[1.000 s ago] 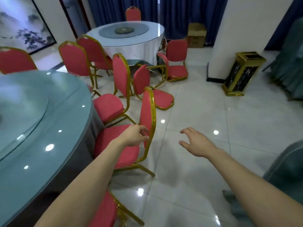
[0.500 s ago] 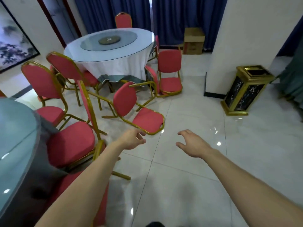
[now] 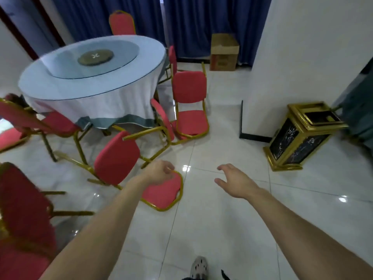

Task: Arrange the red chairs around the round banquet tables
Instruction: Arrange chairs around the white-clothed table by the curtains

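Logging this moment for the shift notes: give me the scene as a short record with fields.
setting: tiled floor, blue curtains
round table: white cloth, glass turntable
tipped chairs: one near the hands, another by the table
upright chair: right of table
left hand: over tipped chair's seat, empty
right hand: open, empty
cardboard box: by curtains
gold bin: beside pillar

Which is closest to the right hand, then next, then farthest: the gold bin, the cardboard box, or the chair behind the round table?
From the right hand:
1. Gold bin, on the right by the white pillar.
2. Cardboard box, straight ahead against the blue curtain.
3. Chair behind the round table, far left at the back.
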